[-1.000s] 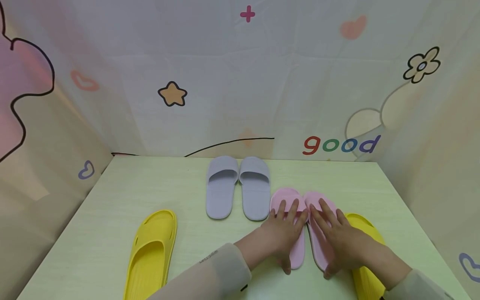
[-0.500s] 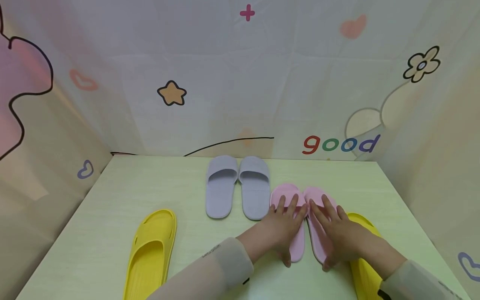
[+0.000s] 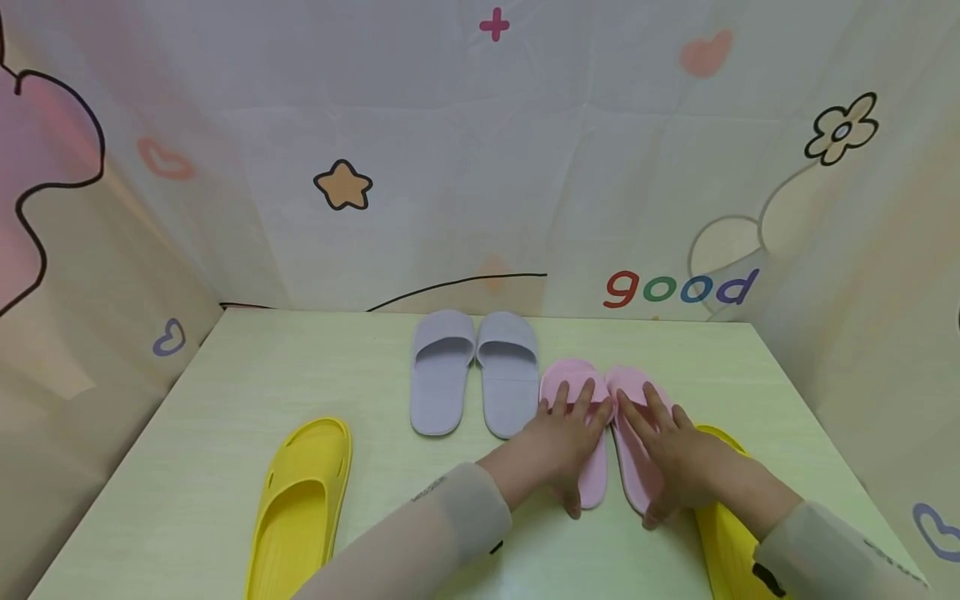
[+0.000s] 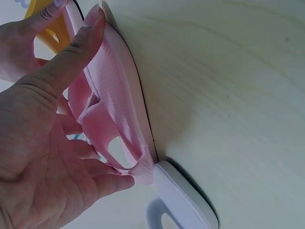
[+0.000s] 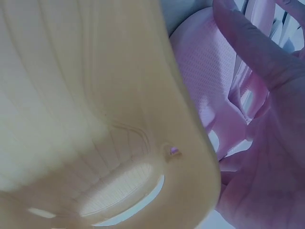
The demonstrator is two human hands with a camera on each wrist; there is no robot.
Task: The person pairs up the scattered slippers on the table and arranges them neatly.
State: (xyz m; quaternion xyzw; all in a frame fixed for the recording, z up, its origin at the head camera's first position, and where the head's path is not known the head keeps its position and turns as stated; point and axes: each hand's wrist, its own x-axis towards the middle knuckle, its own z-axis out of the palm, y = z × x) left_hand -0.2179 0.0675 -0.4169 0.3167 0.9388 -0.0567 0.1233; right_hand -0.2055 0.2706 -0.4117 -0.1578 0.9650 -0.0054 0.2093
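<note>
Currently, both spread hands [image 3: 561,446] [image 3: 682,467] are resting on pink slippers [image 3: 576,375] [image 3: 627,380]; gray slippers [image 3: 437,387] [image 3: 507,392] are lying at the far edge of the surface [image 3: 330,358].

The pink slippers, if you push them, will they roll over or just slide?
The pink slippers probably won't roll or tip, because they lie low and flat on the table. They'd likely slide, since the table looks smooth. Their straps might squash a little, as they look thin and hollow underneath.

Across the upper half you face a pale backdrop [image 3: 450,108], an orange star [image 3: 342,185] left of centre, above a light tabletop [image 3: 180,467].
</note>
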